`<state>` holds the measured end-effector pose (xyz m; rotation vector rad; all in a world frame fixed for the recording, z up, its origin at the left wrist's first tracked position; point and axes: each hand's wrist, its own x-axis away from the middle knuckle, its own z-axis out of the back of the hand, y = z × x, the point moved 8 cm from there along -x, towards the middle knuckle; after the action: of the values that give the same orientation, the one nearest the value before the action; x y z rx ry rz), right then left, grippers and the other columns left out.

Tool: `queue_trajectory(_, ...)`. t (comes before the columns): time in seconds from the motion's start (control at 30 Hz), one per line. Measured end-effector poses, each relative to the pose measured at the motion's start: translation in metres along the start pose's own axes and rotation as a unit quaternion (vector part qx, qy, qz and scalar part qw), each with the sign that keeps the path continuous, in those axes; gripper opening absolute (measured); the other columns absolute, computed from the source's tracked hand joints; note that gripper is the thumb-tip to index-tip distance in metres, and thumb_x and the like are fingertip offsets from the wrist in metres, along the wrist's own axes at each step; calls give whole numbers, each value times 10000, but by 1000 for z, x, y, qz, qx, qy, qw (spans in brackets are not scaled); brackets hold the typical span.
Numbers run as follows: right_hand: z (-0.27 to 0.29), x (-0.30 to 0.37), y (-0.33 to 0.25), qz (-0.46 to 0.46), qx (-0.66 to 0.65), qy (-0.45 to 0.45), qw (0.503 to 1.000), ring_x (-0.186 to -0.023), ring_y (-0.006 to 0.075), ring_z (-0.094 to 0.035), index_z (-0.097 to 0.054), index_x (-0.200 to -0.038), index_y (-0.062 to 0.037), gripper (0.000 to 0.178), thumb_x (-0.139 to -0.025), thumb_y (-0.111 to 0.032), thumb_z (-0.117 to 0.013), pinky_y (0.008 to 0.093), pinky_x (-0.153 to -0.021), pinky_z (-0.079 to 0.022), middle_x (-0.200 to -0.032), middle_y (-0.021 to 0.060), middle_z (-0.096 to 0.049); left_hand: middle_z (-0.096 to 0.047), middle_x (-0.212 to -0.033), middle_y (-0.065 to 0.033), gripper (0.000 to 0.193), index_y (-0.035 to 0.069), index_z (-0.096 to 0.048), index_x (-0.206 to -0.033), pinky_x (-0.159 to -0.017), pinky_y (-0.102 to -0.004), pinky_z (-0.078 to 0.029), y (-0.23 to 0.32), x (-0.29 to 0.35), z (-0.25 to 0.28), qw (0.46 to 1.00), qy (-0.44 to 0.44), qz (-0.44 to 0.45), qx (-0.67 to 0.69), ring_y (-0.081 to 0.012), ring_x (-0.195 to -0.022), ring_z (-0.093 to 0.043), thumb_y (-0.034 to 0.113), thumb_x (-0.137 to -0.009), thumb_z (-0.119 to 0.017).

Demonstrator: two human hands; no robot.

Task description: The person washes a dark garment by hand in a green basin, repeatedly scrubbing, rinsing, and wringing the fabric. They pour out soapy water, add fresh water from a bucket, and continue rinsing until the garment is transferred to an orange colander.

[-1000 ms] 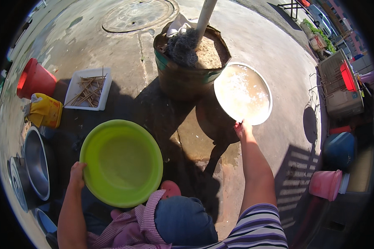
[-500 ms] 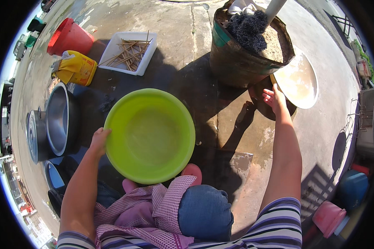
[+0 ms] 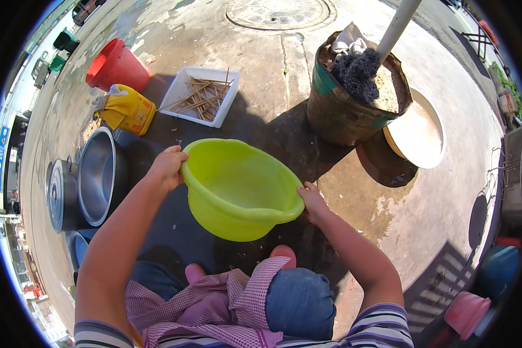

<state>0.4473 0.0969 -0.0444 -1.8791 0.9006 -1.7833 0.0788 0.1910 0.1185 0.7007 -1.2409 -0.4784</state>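
Observation:
Between my two hands is a yellow-green plastic basin (image 3: 229,223), held above the dark ground in front of my knees. It is tilted, so its near outer wall shows as well as part of the inside. My left hand (image 3: 169,167) is closed on the rim at the left, thumb on top. At the right end my right hand (image 3: 313,203) grips the rim, its fingers partly hidden by the basin. No contents can be made out inside it.
Ahead right stands a rusty drum (image 3: 330,113) holding a black wiry clump (image 3: 356,75); a white basin (image 3: 442,142) of cloudy liquid is beside it. A white tray (image 3: 218,120) of sticks, yellow container (image 3: 136,113), red bucket (image 3: 119,66) and metal basin (image 3: 98,185) lie ahead left.
My right hand has moved left from beside the white basin to the green basin's rim. The green basin has been tilted and shifted slightly right, with my left hand still on it.

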Motion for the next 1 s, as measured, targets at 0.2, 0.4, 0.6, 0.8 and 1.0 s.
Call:
queue_trajectory(0.2, -5, -2, -3, -174, -58, -126, 975, -426, 123, -430, -571, -874, -82, 156, -936, -200, -492, 239, -353, -316, -639, 32, -526, -631, -962, -89, 186, 58, -586, -1068, -644, -316, -551, 77, 0, -70, 992, -72, -20, -103, -198, -803, -651, 121, -893, -587)
queue_trajectory(0.4, -99, 84, 66, -342, -134, -254, 895, -451, 62, -446, -575, -777, -91, 180, -931, -179, -545, 188, -363, -316, -625, -1, -511, -540, -775, -44, 150, 48, -591, -921, -517, -269, -492, 67, 28, 10, 988, -18, 36, -150, -108, -575, -511, 186, -886, -641)
queue_trajectory(0.6, -158, 121, 119, -456, -299, -419, 726, -556, 116, -606, -629, -951, -59, 135, -926, -188, -595, 214, -452, -475, -761, 60, -650, -521, -813, -45, 207, 22, -560, -955, -498, -254, -500, 85, 66, 12, 989, -47, -20, -138, -84, -546, -507, 203, -890, -636)
queue_trajectory(0.8, -169, 121, 106, -421, -208, -310, 827, -884, 219, -575, -527, -1159, -29, 291, -924, -190, -590, 345, -756, -438, -1046, 117, -599, -543, -781, -32, 214, 16, -588, -930, -512, -253, -521, 86, 96, 30, 991, -66, -81, -89, -77, -544, -530, 219, -894, -644)
queue_trajectory(1.0, -173, 121, 72, -351, -156, -297, 874, -1211, 321, -545, -425, -1366, 1, 510, -922, -192, -585, 476, -1059, -402, -1331, 175, -548, -598, -781, -42, 365, -25, -568, -1243, -524, -250, -532, 88, 136, 93, 982, -103, -148, -63, -90, -535, -551, 182, -942, -570)
